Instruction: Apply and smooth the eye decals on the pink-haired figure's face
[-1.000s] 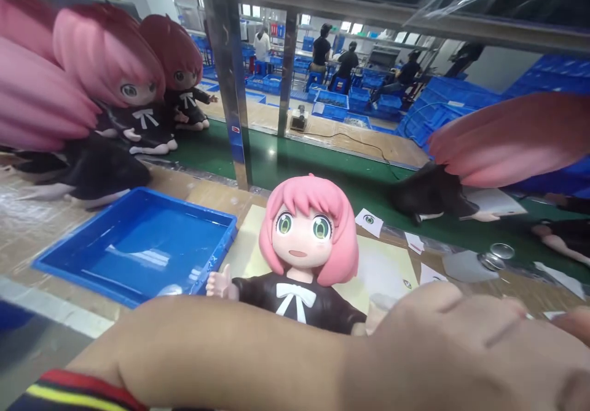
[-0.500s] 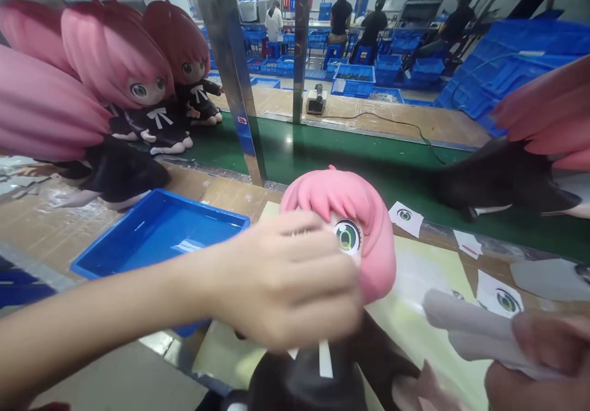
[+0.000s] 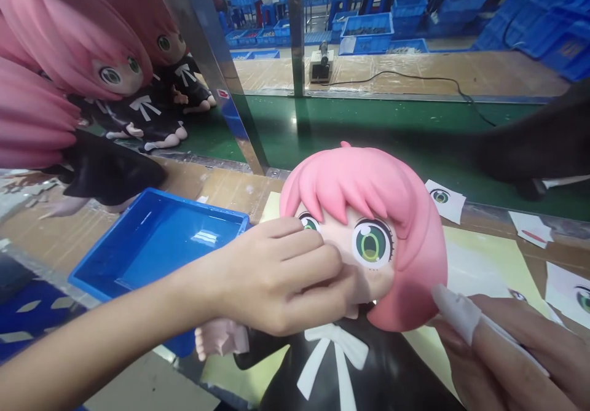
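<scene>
Bench clutter around the work

Blue tray (image 3: 157, 245) at left centre; finished pink-haired dolls (image 3: 115, 85) upper left; eye decal sheets (image 3: 445, 199) at right; blue crates (image 3: 369, 27) along the top.

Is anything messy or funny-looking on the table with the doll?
Slightly messy: loose paper eye stickers lie scattered at odd angles right of the pink-haired doll. The blue tray holds shallow water. The left hand presses the doll's face; nothing looks broken.

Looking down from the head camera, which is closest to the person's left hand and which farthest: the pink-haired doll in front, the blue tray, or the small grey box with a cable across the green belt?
From the left hand:
1. Pink-haired doll: touched, fingers on its face.
2. Blue tray: just left, beside the forearm.
3. Grey box: far side, beyond the green belt.
</scene>
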